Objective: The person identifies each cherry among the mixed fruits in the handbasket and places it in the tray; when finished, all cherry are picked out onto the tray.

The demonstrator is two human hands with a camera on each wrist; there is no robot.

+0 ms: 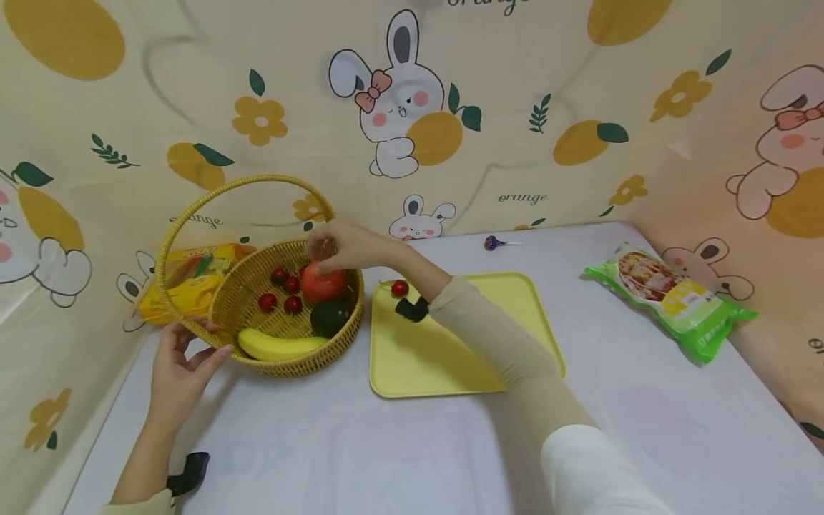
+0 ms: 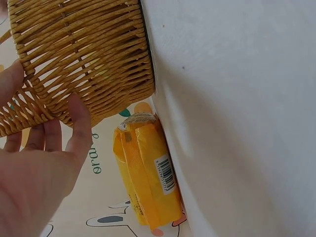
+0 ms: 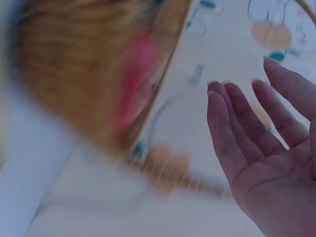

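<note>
A round wicker basket (image 1: 292, 370) with a tall arched handle stands at the left of the table. My left hand (image 1: 177, 361) grips its near-left rim, thumb on one side and fingers round the wicker (image 2: 94, 54). Inside lie a yellow banana (image 1: 280, 346), a dark green avocado-like fruit (image 1: 329, 319), a large round red fruit (image 1: 322, 285) and several cherries (image 1: 267, 302). Over the basket's far right side, my right hand (image 1: 354, 247) hovers just above the red fruit. In the right wrist view its fingers (image 3: 242, 118) are loosely bent with nothing between them.
Right of the basket lies a yellow tray (image 1: 431, 365), with one stemmed cherry (image 1: 400, 288) at its far left corner. Behind the tray is a lollipop (image 1: 492, 242). A green snack bag (image 1: 669, 297) lies at the right, and a yellow package (image 2: 148, 173) sits behind the basket by the wall.
</note>
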